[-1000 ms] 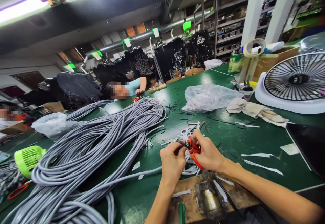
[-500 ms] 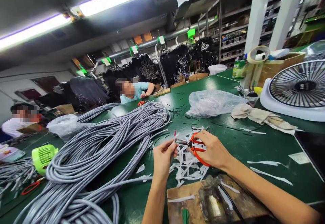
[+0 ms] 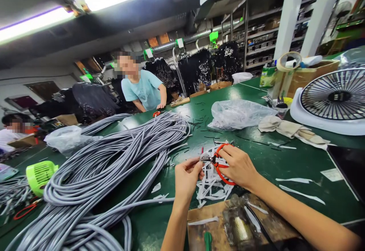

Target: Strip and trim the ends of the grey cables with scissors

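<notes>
My left hand [image 3: 186, 177] is closed in a pinch on the end of a grey cable [image 3: 151, 202], which runs in from the left behind my wrist. A small red tip and a whitish bit show just beyond my fingertips. My right hand [image 3: 239, 165] grips orange-handled scissors [image 3: 221, 163], their handles spread apart. The blades reach to the left fingertips, at the cable end; whether they touch it I cannot tell. Beneath the scissors lies a pile of white strips [image 3: 212, 188]. A large bundle of grey cables [image 3: 114, 160] lies to the left of my hands.
A wooden board [image 3: 199, 232] with a metal block [image 3: 241, 220] lies in front of me. Clear plastic bags [image 3: 239, 114], a cloth glove [image 3: 293, 129] and a white fan [image 3: 339, 99] are on the green table. A green fan [image 3: 41, 177] stands left. A co-worker [image 3: 142, 87] is across the table.
The co-worker across the table has risen from leaning low to upright. My left hand has shifted slightly right, while the scissors stay at the cable end. The view has turned slightly.
</notes>
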Motion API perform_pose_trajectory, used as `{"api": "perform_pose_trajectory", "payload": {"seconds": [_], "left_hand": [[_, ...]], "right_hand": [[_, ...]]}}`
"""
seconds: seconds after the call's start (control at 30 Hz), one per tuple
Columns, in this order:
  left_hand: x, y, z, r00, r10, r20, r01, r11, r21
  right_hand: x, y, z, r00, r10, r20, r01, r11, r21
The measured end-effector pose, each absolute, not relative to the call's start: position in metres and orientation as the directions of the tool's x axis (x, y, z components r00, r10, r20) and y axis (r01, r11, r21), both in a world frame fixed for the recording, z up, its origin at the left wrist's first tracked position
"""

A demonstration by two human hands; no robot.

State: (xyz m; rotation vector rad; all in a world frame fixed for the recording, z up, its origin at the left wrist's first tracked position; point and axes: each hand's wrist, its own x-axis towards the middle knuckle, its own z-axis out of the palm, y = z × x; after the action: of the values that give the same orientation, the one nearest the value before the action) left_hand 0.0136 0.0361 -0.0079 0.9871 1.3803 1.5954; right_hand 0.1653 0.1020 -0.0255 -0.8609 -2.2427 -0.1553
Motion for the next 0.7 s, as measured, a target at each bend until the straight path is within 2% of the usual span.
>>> {"api": "perform_pose_trajectory", "payload": {"seconds": [0.1, 0.17, 0.23, 0.3, 0.37, 0.43, 0.53, 0.7], "left_hand": [[0.013, 0.037, -0.008, -0.372, 0.928, 0.028, -0.065, -0.057, 0.996], [0.012, 0.037, -0.009, -0.37, 0.929, 0.01, -0.076, -0.041, 0.996], [0.012, 0.039, -0.009, -0.376, 0.927, 0.014, -0.086, -0.051, 0.995], [0.015, 0.04, -0.011, -0.386, 0.922, 0.034, -0.066, -0.065, 0.996], [0.02, 0.041, -0.013, -0.388, 0.919, 0.065, -0.002, -0.071, 0.997], [0.026, 0.041, -0.016, -0.379, 0.92, 0.101, 0.093, -0.07, 0.993], [0.033, 0.041, -0.02, -0.384, 0.916, 0.115, 0.176, -0.049, 0.983], [0.032, 0.042, -0.021, -0.388, 0.915, 0.106, 0.123, -0.062, 0.99]], "right_hand": [[0.167, 0.101, -0.028, -0.548, 0.534, 0.644, 0.643, 0.761, -0.085], [0.168, 0.101, -0.029, -0.567, 0.552, 0.612, 0.626, 0.771, -0.116], [0.168, 0.102, -0.029, -0.535, 0.598, 0.596, 0.59, 0.77, -0.244], [0.166, 0.103, -0.027, -0.428, 0.686, 0.589, 0.527, 0.719, -0.454], [0.163, 0.103, -0.024, -0.337, 0.777, 0.531, 0.398, 0.629, -0.668], [0.161, 0.103, -0.021, -0.322, 0.831, 0.455, 0.249, 0.538, -0.806], [0.159, 0.103, -0.021, -0.307, 0.864, 0.398, 0.125, 0.452, -0.883], [0.157, 0.104, -0.028, -0.309, 0.887, 0.344, 0.005, 0.363, -0.932]]}}
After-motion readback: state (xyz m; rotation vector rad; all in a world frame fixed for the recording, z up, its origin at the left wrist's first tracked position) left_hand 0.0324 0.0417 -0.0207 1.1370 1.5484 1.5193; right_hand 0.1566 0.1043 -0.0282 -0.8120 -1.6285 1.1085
